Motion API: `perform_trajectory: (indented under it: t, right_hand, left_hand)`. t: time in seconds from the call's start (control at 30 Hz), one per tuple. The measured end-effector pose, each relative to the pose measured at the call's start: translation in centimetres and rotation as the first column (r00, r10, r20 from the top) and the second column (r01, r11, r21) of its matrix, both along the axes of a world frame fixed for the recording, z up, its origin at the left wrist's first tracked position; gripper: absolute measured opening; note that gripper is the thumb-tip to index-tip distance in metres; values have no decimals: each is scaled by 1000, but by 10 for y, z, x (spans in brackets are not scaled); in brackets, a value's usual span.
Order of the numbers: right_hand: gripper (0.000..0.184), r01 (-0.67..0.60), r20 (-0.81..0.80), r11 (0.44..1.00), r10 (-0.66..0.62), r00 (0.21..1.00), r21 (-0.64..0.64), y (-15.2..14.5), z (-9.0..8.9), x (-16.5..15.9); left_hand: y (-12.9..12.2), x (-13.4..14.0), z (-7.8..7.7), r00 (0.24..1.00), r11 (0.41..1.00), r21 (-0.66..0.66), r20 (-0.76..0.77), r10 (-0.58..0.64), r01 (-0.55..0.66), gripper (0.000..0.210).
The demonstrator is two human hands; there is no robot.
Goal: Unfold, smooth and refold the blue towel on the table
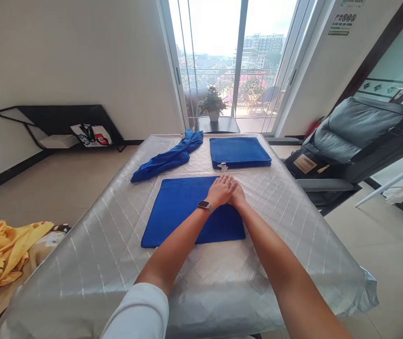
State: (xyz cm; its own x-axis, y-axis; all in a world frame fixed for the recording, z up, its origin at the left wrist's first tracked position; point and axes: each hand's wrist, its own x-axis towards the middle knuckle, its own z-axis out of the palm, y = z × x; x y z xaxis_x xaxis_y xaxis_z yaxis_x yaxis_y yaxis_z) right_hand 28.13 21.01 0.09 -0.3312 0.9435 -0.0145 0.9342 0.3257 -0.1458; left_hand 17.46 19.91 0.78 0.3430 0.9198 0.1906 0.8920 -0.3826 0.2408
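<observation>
A flat blue cloth [178, 207] lies on the silver table cover [116, 235]. The left hand [220, 191] rests flat near the cloth's far right corner, touching the right hand [237, 194]; I can't tell if the right one grips. Behind are a neat blue pile [238, 149] and a messy blue cloth [169, 158].

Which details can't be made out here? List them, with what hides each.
In the head view:
- Right hand: partly covered by the left hand.
- Flat blue rectangular cloth beneath both hands: partly hidden by the left forearm.
- Crumpled yellow cloth: cut off by the left edge.
- Dark wall lettering: too small to read.
</observation>
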Motion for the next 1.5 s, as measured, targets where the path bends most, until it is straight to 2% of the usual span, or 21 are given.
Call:
perform_trajectory:
  t: [0.07, 0.13, 0.23, 0.4, 0.47, 0.53, 0.77, 0.9, 0.97, 1.03, 1.2, 1.27, 1.37, 1.43, 1.5]
  right_hand:
    - [68, 25, -22, 1000, -25, 999, -3, 0, 1, -1]
    - [65, 65, -64, 998, -65, 996, -5, 1, 2, -4]
    - [67, 102, -96, 995, -103, 990, -21, 3, 3, -8]
    - [68, 104, -79, 994, -106, 991, -36, 5, 3, -8]
    - [68, 108, -72, 994, -110, 991, -32, 6, 3, -8]
    - [68, 114, -62, 993, -116, 991, -34, 8, 1, -8]
    - [67, 121, -38, 993, -121, 992, 0, 10, 1, -10]
    - [64, 189, -26, 961, -187, 982, 201, -7, 9, -15]
    - [64, 181, -30, 950, -180, 983, 256, -21, 12, -17]
    - [64, 141, -24, 966, -140, 990, 216, -35, 12, -17]
    - [71, 101, 7, 994, -101, 995, -35, -59, 5, -10]
    - [72, 108, -8, 993, -109, 994, -53, -62, 3, -9]
    - [72, 114, -32, 993, -115, 993, -33, -63, 3, -9]
    - [71, 113, -46, 993, -114, 992, -27, -63, 3, -11]
    - [71, 109, -55, 994, -111, 992, -23, -63, 3, -11]
  left_hand:
    - [13, -3, -6, 999, 998, -54, 21, 45, -44, 69]
    - [17, -24, -12, 994, 992, -68, 11, 106, -105, 72]
    - [10, -77, -16, 970, 967, -82, -50, 239, -243, 80]
    - [-14, -179, -18, 883, 877, -115, -119, 454, -466, 85]
    - [-22, -206, -19, 855, 847, -121, -116, 506, -517, 86]
    - [-27, -219, -21, 845, 835, -127, -108, 525, -535, 88]
    - [-28, -214, -22, 837, 830, -108, -76, 542, -547, 91]
    - [-29, -213, -18, 839, 831, -114, -64, 540, -544, 89]
    - [-29, -213, -17, 842, 834, -121, -53, 537, -539, 89]
    - [-29, -212, -18, 843, 835, -121, -41, 537, -537, 88]
    - [-29, -212, -19, 838, 834, -102, -1, 545, -542, 85]
    - [-32, -213, -17, 836, 837, -46, 40, 547, -545, 83]
    - [-37, -209, -12, 840, 836, 104, 132, 526, -539, 76]
    - [-40, -194, -6, 850, 839, 176, 231, 473, -515, 70]
    - [-41, -162, -1, 854, 866, 195, 365, 371, -460, 64]
